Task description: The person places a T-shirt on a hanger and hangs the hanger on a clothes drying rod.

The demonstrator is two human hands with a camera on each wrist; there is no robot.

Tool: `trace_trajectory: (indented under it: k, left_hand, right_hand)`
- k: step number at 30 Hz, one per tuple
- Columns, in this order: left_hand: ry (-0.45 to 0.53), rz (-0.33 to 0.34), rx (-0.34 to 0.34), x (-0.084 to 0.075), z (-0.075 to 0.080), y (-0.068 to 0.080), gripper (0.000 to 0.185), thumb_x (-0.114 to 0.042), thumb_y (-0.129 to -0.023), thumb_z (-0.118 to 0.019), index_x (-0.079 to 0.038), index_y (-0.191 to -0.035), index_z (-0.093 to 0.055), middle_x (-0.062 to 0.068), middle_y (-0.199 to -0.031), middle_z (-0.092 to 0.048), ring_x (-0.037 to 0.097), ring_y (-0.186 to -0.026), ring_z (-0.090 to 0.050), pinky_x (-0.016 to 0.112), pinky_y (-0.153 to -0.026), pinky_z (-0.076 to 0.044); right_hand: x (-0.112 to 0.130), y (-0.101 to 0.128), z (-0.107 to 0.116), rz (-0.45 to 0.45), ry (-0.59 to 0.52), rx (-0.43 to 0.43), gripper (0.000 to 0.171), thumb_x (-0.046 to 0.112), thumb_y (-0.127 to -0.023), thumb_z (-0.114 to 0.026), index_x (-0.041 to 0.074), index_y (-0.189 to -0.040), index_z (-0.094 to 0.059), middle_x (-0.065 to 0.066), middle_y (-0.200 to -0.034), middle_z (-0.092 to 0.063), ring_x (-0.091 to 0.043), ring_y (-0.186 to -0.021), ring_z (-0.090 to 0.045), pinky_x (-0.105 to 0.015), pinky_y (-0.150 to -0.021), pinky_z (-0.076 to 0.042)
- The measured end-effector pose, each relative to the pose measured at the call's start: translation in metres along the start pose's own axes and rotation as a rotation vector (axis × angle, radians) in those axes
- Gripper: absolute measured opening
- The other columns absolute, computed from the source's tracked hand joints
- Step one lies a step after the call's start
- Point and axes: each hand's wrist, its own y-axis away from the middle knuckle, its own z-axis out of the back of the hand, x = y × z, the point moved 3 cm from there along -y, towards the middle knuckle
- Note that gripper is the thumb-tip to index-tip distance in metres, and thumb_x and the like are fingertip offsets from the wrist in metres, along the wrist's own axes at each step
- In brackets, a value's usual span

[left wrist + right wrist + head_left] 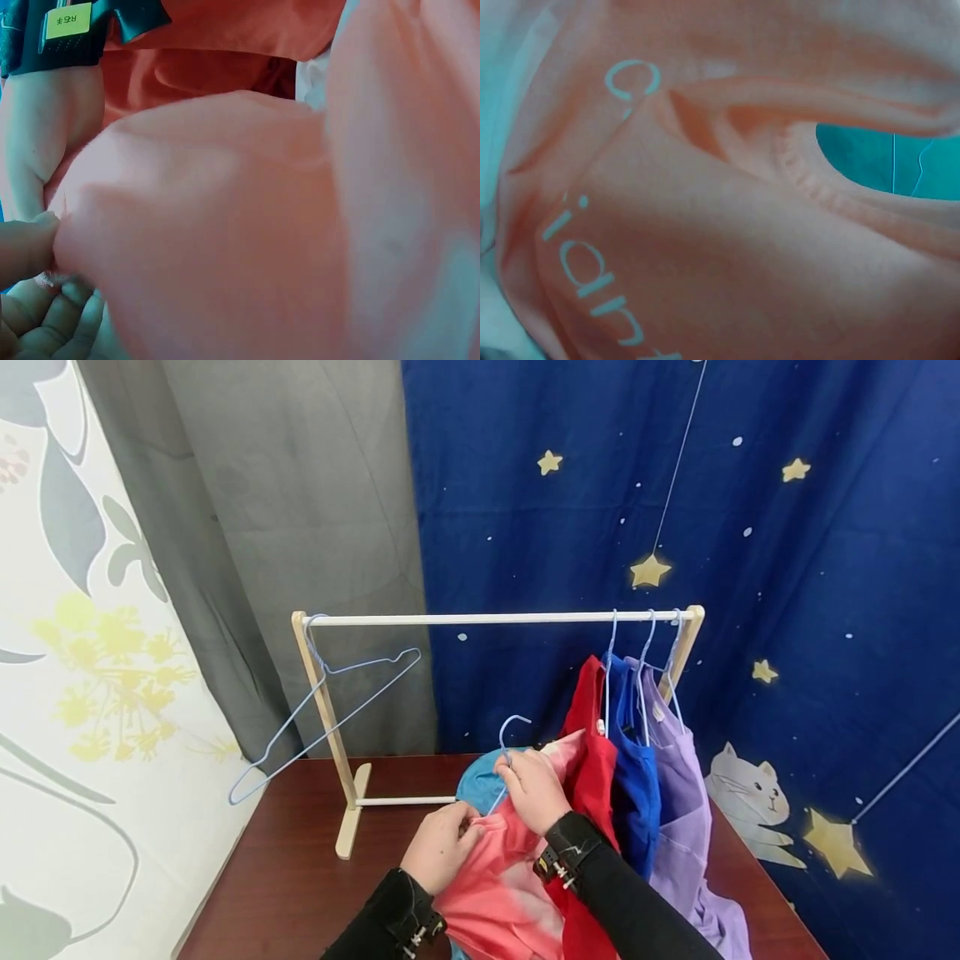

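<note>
Fingers (459,823) of the left hand (438,847) pinch the pink shirt (498,881) on the tabletop (292,877); the right hand (534,789) grips its collar and hanger (508,739). Three garments already hang; this shirt isn't yet on the rail (495,619).

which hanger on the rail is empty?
The light-blue hanger at the rail's left end, tilted and bare; the three at the right end carry red, blue and purple garments.

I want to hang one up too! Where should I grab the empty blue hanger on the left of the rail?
Probably by the long bottom wire of the empty blue hanger, coming from the front left. It hangs tilted off the rail beside the post, its low end sticking out past the table, with nothing on it.
</note>
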Motion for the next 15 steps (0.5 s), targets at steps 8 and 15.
trace_trajectory:
  k: [8, 15]
  left_hand:
    - [0.105, 0.003, -0.022, 0.002, -0.012, 0.003, 0.032, -0.017, -0.093, -0.075, -0.012, -0.114, -0.052, -0.006, -0.087, -0.066, 0.007, -0.074, -0.061, 0.028, -0.067, -0.051]
    - [0.201, 0.064, 0.064, 0.011, 0.001, 0.012, 0.038, -0.03, -0.096, -0.07, -0.009, -0.121, -0.051, -0.001, -0.103, -0.067, 0.013, -0.09, -0.067, 0.036, -0.081, -0.055]
  right_hand:
    - [0.003, 0.0, 0.0, -0.005, -0.015, -0.013, 0.009, 0.01, -0.1, -0.058, 0.012, -0.094, -0.065, 0.0, -0.088, -0.066, -0.023, -0.09, -0.058, -0.043, -0.088, -0.042]
    - [-0.003, -0.003, 0.011, -0.069, -0.065, -0.06, 0.012, 0.009, -0.101, -0.057, 0.01, -0.097, -0.068, -0.003, -0.09, -0.068, -0.024, -0.09, -0.058, -0.043, -0.084, -0.043]
